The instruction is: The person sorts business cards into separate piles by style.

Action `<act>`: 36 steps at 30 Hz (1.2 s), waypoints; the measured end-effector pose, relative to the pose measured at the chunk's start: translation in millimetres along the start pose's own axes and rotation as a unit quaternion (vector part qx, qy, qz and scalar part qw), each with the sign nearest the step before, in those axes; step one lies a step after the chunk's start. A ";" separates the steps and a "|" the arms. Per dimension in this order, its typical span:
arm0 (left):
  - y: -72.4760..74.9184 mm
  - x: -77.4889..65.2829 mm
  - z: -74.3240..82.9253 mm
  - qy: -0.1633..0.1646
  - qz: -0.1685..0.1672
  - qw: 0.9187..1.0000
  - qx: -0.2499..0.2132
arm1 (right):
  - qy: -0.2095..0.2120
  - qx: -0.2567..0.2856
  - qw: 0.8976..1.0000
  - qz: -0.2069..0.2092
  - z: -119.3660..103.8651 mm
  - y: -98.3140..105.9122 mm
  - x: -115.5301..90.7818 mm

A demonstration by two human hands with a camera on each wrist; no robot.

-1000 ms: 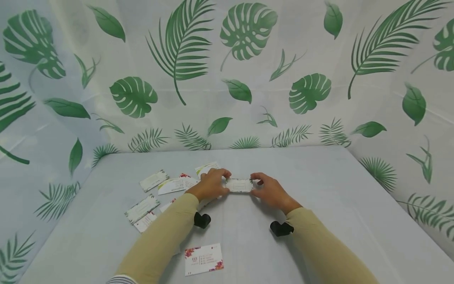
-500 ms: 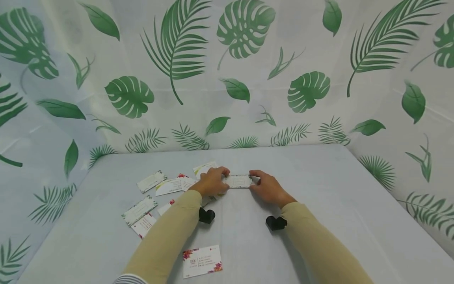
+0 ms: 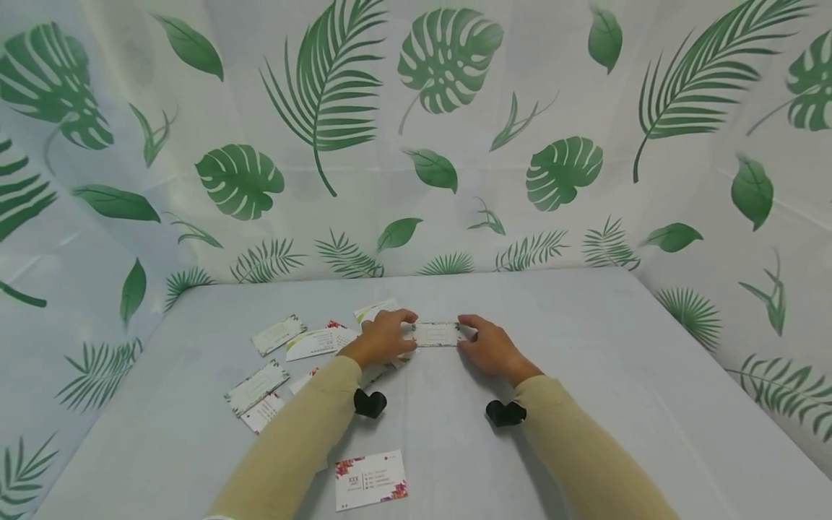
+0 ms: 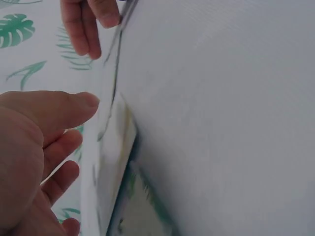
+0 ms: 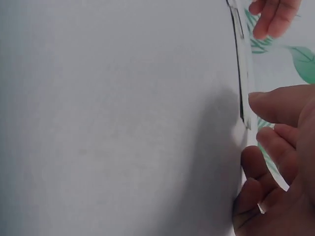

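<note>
A white business card (image 3: 437,334) with a leafy border lies on the table between both hands. My left hand (image 3: 382,338) holds its left end, forefinger at the far corner and thumb at the near corner. At the right end my right hand (image 3: 490,349) grips it likewise. Seen edge-on in the left wrist view, the card's edge (image 4: 117,64) runs past the left thumb. In the right wrist view, the right thumb (image 5: 275,103) lies right at the card's end, with the other fingers bent below it. Other cards lie partly hidden beneath the left hand.
Several loose cards lie left of the hands, including a leafy-bordered card (image 3: 257,386) overlapping a red-printed one (image 3: 261,413). A red-flowered card (image 3: 371,479) lies nearest the person. Behind the table (image 3: 585,339) hangs a leaf-patterned cloth (image 3: 481,173).
Both hands stay at the card's ends, with only slight shifts. The left fingers have moved a little to the left along the card's end. The head view sways slightly.
</note>
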State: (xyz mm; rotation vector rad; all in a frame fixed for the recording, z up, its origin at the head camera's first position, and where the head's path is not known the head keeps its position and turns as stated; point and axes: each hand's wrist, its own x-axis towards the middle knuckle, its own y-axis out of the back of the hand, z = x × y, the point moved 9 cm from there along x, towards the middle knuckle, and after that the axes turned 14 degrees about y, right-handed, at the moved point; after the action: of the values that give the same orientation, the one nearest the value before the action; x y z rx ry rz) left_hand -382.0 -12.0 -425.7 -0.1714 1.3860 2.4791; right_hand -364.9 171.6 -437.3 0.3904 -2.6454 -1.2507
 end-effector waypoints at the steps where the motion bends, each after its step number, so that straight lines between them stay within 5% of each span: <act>1: 2.0 -3.6 -1.7 -0.004 0.002 1.000 0.004 | 0.000 0.003 1.000 0.000 -0.9 0.2 -1.6; 10: 17.6 -43.7 -36.3 -0.005 -0.005 0.999 0.035 | 0.044 0.015 0.999 -0.003 -24.9 -12.0 -21.6; 15: 21.4 -64.2 -63.1 0.023 -0.002 0.998 0.058 | 0.082 0.029 0.996 -0.018 -50.8 -27.2 -32.4; 20: 18.8 -81.6 -76.3 0.015 0.012 0.997 0.072 | 0.130 0.045 0.990 -0.043 -77.2 -42.3 -39.0; 28: 6.6 -96.1 -75.6 -0.021 0.003 0.999 0.040 | 0.164 0.054 0.982 -0.070 -98.8 -56.0 -44.1; 36: -8.7 -110.3 -55.9 -0.092 -0.035 0.995 0.010 | 0.195 0.038 0.976 -0.089 -109.7 -65.2 -48.1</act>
State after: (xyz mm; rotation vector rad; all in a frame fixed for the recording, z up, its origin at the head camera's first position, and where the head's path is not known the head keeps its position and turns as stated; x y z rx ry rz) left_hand -276.8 -76.9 -435.3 0.0118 1.3058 2.3572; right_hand -278.6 67.1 -422.0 0.8105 -2.3633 -0.9958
